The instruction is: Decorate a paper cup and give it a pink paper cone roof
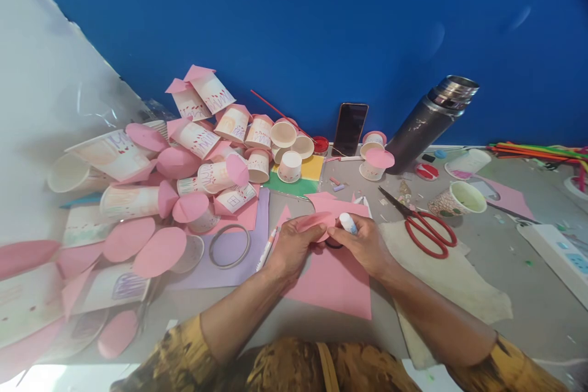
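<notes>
My left hand (294,248) is closed on a pink paper disc (315,221), held just above a pink paper sheet (333,282) on the table. My right hand (365,244) grips a white glue stick (348,223), its tip beside the disc's right edge. The two hands nearly touch at the middle of the table. A small dark ring shows under the hands, mostly hidden.
A heap of decorated paper cups with pink caps (197,153) fills the left. Red scissors (427,229) lie right of my hands on beige paper. A steel flask (432,119), a phone (350,127), a tape ring (229,246), a pen (266,249) and a power strip (558,251) stand around.
</notes>
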### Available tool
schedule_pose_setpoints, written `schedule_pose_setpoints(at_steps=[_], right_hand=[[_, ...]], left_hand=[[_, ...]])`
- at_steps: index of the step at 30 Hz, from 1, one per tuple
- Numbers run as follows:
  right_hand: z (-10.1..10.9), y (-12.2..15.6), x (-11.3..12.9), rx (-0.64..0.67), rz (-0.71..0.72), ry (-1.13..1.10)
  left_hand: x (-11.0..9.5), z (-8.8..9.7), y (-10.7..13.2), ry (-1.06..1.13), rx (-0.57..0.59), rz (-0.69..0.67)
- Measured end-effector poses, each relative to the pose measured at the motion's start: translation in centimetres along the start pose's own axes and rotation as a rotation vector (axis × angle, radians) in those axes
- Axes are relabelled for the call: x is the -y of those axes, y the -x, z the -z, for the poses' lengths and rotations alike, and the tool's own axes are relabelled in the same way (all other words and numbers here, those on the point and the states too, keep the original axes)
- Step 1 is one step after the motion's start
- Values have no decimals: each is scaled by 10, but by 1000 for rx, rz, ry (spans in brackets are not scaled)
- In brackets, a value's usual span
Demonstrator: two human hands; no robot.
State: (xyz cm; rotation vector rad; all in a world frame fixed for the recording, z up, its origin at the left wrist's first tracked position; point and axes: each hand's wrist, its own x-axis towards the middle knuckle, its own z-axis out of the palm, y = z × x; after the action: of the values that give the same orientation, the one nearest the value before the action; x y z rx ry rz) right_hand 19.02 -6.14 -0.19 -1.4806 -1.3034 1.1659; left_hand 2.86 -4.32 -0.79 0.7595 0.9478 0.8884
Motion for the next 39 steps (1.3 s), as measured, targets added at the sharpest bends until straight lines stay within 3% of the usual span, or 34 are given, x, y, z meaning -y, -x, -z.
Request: schedule_pose_setpoints(at_steps=[11, 17, 22, 27, 33, 39], right_hand=[[0, 1, -1, -133, -5, 61], [11, -3, 3, -135, -5, -56], [11, -4, -2, -41, 22, 22], [1, -1, -1, -122, 11, 76], [7, 0, 6, -83, 12, 37], [7, -3, 4, -104, 30, 111]], left_hand=[[-3, -4, 2, -68, -44, 30], [0, 6, -5, -26, -56, 50], [-4, 3, -1, -45, -33, 36], [4, -3, 2, -26, 5, 83], [5, -3, 0, -37, -12, 66], [3, 0, 2, -64, 41, 92]])
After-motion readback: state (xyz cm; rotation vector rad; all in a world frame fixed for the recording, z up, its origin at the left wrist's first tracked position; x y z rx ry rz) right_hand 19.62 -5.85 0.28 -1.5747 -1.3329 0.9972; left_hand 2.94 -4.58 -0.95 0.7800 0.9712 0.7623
